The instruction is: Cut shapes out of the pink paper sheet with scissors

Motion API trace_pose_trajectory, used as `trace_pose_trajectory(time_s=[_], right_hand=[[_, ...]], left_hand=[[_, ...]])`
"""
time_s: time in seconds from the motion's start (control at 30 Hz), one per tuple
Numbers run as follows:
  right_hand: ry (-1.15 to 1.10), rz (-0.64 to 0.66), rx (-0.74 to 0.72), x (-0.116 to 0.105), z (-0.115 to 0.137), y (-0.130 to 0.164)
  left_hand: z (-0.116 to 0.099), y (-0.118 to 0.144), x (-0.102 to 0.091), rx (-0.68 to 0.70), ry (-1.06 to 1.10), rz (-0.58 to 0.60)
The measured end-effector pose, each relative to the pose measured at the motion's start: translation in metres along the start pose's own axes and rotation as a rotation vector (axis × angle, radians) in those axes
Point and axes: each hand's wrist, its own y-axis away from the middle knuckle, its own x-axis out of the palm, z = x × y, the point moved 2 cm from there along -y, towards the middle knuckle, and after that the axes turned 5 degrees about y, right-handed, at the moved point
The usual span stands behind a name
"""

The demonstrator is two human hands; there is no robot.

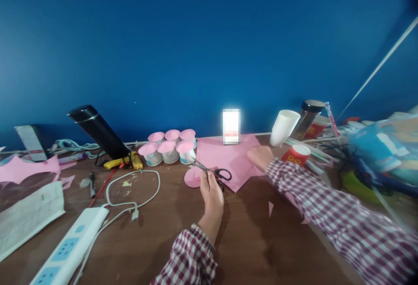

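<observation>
My left hand (211, 192) grips black-handled scissors (210, 170) over the wooden table, blades pointing left toward a small pink paper disc (191, 178). My right hand (260, 156) reaches forward and rests on a stack of pink paper sheets (225, 158) lying near the blue wall. Just left of the scissors stand several paper cups covered with pink paper (170, 146). Both sleeves are red-and-white checked.
A lit phone (231, 126) stands behind the pink sheets. A white paper cup (284, 127), a red cup (295, 154), a jar and straws crowd the right. At left are a black flask (98, 130), a yellow glue gun (126, 161), a white power strip (70, 248) with cables, and pink scraps.
</observation>
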Motion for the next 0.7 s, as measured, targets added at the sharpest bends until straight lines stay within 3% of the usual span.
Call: trace_pose_trajectory(time_s=[0.27, 0.4, 0.5, 0.57, 0.7], right_hand=[[0.026, 0.032, -0.180, -0.019, -0.011, 0.070], [0.018, 0.024, -0.202, -0.030, -0.011, 0.095], [-0.022, -0.039, -0.182, -0.039, 0.006, 0.092], [-0.169, -0.148, -0.172, -0.042, 0.020, 0.080], [-0.401, -0.162, -0.035, -0.027, 0.029, 0.042]], left_hand=[[0.000, 0.002, 0.004, -0.073, 0.055, 0.075], [-0.002, 0.002, 0.004, -0.080, 0.040, 0.098], [-0.004, 0.003, 0.002, -0.057, 0.018, 0.079], [-0.007, 0.003, 0.001, -0.020, 0.012, 0.060], [-0.008, 0.004, 0.000, 0.011, 0.005, 0.038]])
